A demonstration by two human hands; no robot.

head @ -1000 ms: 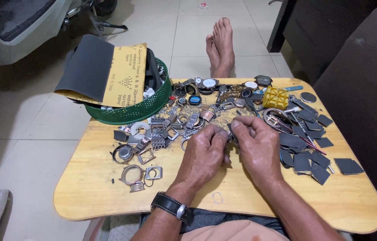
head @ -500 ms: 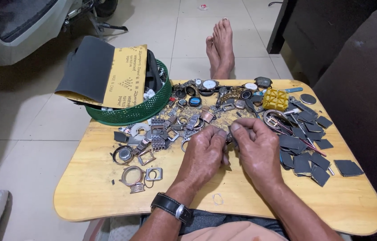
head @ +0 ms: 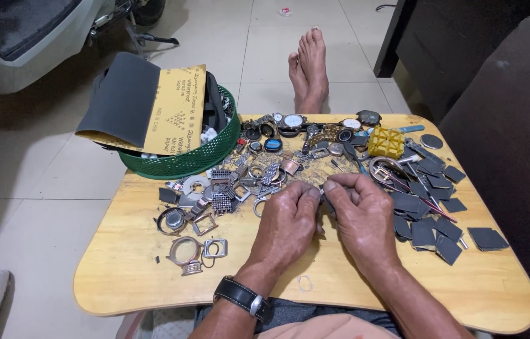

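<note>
Your left hand (head: 287, 220) and right hand (head: 360, 216) meet at the middle of the low wooden table (head: 121, 276), fingertips pressed together around a small dark metal part (head: 323, 196). Both hands are pinching it; it is mostly hidden between your fingers, so it may be a watch piece, but you cannot tell which kind. A black wristwatch (head: 243, 298) sits on your left wrist.

Just left of your hands lies a scatter of metal watch cases and bracelet links (head: 215, 198). Near your right hand spreads a heap of dark grey sandpaper pieces (head: 431, 220). Behind your hands, along the far edge, stand several watch faces (head: 293, 121) and a yellow plastic block (head: 385, 142). A green basket (head: 183, 163) at the far left corner holds sheets of sandpaper (head: 146, 103). Bare feet (head: 307, 66) rest on the tiled floor beyond the table.
</note>
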